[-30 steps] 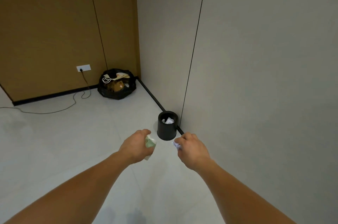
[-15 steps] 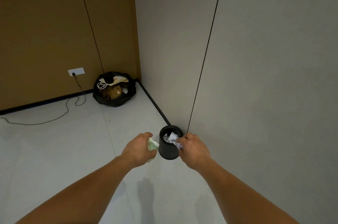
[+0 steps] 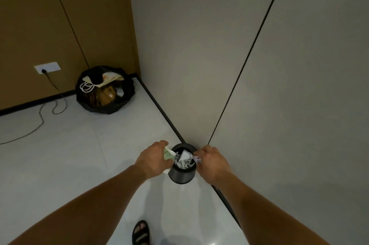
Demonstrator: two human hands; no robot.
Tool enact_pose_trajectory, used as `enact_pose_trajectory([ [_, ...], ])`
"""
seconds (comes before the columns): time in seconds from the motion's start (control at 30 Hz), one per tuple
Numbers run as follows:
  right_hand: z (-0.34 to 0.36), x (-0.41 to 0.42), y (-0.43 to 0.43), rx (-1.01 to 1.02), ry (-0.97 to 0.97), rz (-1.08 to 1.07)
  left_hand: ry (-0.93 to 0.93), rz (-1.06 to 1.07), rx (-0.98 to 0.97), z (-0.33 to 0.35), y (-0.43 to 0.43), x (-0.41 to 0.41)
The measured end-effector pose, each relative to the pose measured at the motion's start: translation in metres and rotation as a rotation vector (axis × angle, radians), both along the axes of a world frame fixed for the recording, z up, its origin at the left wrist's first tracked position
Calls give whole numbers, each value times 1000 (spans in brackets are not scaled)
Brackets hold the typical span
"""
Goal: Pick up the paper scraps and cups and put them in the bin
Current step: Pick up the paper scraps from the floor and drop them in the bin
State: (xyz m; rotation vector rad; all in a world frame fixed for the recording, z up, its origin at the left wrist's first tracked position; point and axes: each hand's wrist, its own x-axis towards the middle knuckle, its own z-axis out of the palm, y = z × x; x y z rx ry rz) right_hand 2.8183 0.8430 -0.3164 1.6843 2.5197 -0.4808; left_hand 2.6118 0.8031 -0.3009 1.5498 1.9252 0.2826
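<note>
Head view: over the last second both hands have closed in on the small black bin (image 3: 181, 175) at the floor's right edge against the grey wall, and now flank its rim, so I judge the drop imminent. Left hand (image 3: 153, 161), fingers clenched on a crushed green-and-white paper cup (image 3: 168, 154) at the rim; right hand (image 3: 212, 161) pinches a small white paper scrap (image 3: 196, 158). Bin smooth, matte, cylindrical, already holding crumpled white paper (image 3: 184, 157).
</note>
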Motion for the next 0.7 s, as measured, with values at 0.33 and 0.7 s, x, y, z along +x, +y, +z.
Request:
enact_pose_trajectory([
  [0.33,-61,-23,103,-108,35,-219,-30,-199,-182,-64,156,-30],
  [0.7,-288,-28,208,-314,73,-325,4,-271,-290,-286,284,-7],
])
